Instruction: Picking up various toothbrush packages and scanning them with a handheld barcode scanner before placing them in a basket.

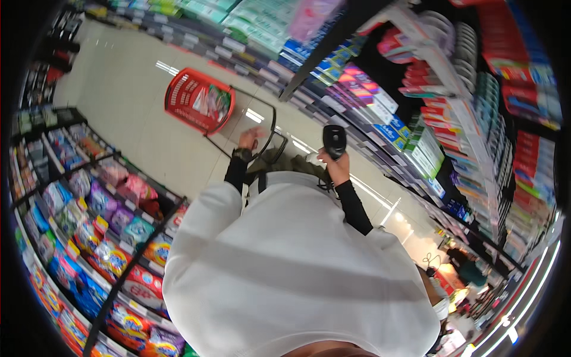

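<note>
My right hand (339,169) is closed around a black handheld device that looks like a barcode scanner (334,140), its broad head pointing forward. A small white object (312,157) shows beside the fingers of that hand; whether it is held is unclear. My left hand (252,137), blurred and with a dark watch (242,154) at the wrist, is over the black handle frame (273,118) of a red shopping basket (178,100). Whether its fingers touch the frame cannot be made out. Several packaged goods (212,103) lie in the basket, which stands on the floor ahead.
Shelves of boxed and packaged goods (258,26) run along the front and right. Bagged products, apparently detergent (111,256), fill the shelving on the left. Pale glossy tiles (120,76) form the aisle floor. Other people (464,267) appear at the lower right.
</note>
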{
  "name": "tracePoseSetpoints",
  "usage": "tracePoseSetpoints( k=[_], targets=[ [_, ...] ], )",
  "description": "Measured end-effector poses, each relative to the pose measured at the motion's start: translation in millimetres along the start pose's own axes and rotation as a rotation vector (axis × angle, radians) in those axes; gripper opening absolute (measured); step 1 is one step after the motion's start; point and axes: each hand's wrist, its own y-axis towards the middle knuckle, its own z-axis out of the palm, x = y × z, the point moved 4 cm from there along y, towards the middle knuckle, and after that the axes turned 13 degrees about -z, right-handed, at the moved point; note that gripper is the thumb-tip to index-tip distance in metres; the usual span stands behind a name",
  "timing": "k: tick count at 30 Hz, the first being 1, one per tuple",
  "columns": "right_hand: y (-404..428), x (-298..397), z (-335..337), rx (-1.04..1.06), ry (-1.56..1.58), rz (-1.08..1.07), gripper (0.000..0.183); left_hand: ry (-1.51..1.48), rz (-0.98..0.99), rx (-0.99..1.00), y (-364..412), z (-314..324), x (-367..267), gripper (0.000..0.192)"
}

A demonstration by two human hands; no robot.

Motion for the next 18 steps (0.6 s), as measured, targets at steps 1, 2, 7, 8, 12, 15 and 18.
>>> tracePoseSetpoints(
  k=[1,2,7,8,12,15,18],
  targets=[
    [1,-2,-3,0.018,0.012,-0.043,0.009,0.126,0.084,0.039,-22,23,-12,0.031],
    [1,-7,-9,0.009,-0.133,-0.037,0.015,0.122,0.148,0.080,-44,47,-23,0.026],
    [-7,-14,-38,-0.035,-0.075,-0.155,0.026,0.200,0.346,0.232,-150,168,-93,0.028],
    [-12,-13,-46,-0.063,-0.077,-0.144,0.021,0.269,0.501,0.257,-171,195,-109,0.027],
    [-21,-5,-73,-0.104,-0.006,-0.144,0.018,0.421,0.838,0.356,-224,291,-165,0.015],
    [-25,-3,-93,-0.141,0.081,-0.120,0.015,0.390,1.200,0.274,-246,353,-197,0.027],
    [-29,-1,-109,-0.150,0.070,-0.176,0.015,0.430,1.368,0.212,-245,395,-220,0.035]
  ],
)
